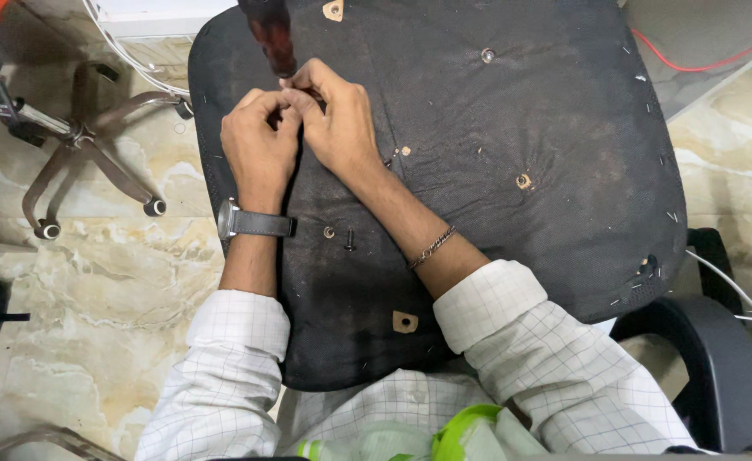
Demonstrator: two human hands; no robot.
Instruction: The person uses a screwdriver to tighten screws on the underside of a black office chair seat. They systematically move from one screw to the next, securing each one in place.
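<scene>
Both hands [299, 128] pinch upright screwdriver [272, 34], tip down.

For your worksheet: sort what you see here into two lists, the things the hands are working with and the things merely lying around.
In use:
left hand
right hand
dark red tool handle, touched by the fingertips
upturned black chair seat

Lying about:
loose screw and washer on the seat
chair base with castors
red cable
</scene>
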